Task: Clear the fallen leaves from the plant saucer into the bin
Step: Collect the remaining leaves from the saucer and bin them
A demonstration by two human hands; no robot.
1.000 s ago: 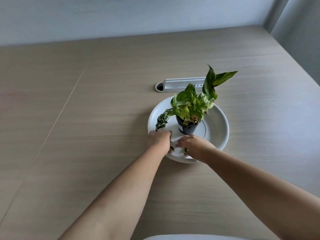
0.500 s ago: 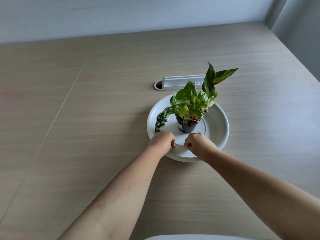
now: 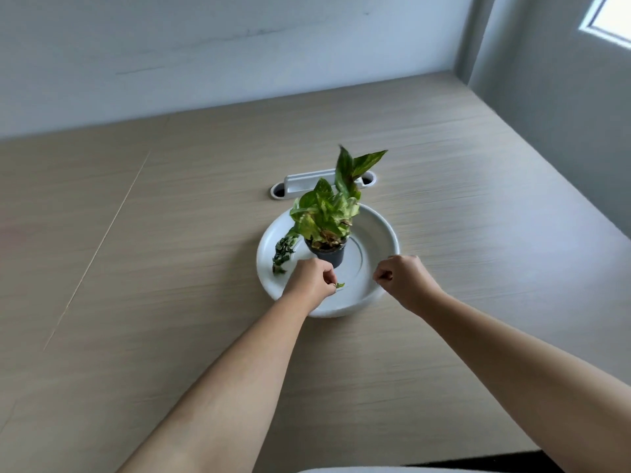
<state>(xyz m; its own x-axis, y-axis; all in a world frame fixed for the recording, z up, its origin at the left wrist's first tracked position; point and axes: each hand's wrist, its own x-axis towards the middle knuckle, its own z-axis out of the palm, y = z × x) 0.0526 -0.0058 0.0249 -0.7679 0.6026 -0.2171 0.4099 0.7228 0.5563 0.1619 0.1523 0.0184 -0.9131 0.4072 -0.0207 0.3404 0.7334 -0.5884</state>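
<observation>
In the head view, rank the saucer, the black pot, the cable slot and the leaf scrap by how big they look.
Largest to smallest:
1. Saucer
2. Cable slot, farther away, so its rank is unsure
3. Pot
4. Leaf scrap at the left hand

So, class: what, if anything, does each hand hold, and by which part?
The left hand pinches a small green leaf by one end. The right hand is closed; whether it holds anything cannot be told.

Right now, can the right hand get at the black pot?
Probably yes: the right hand hovers over the saucer beside the black pot, with bare saucer between them.
</observation>
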